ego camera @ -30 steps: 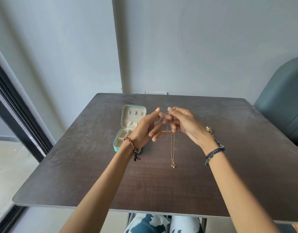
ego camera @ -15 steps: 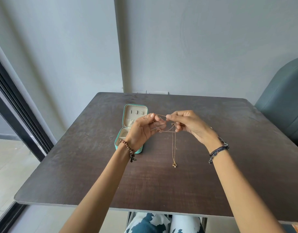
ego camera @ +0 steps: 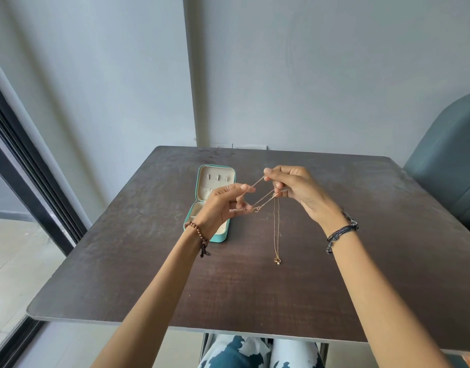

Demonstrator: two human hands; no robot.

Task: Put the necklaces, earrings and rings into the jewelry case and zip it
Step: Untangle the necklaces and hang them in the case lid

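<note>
Hands have drawn apart, left hand (ego camera: 223,205) and right hand (ego camera: 297,189) pinching the necklace (ego camera: 276,235), pendant hanging straight down.

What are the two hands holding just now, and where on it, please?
A gold necklace: both hands pinch its chain near the clasp end, pendant dangling below.

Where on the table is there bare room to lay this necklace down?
Free: the dark wooden table right of the right hand, the near strip below the gold pendant, and the far edge behind the open teal jewelry case. Crowded: around the left hand, case and thin gold chain necklace.
</note>
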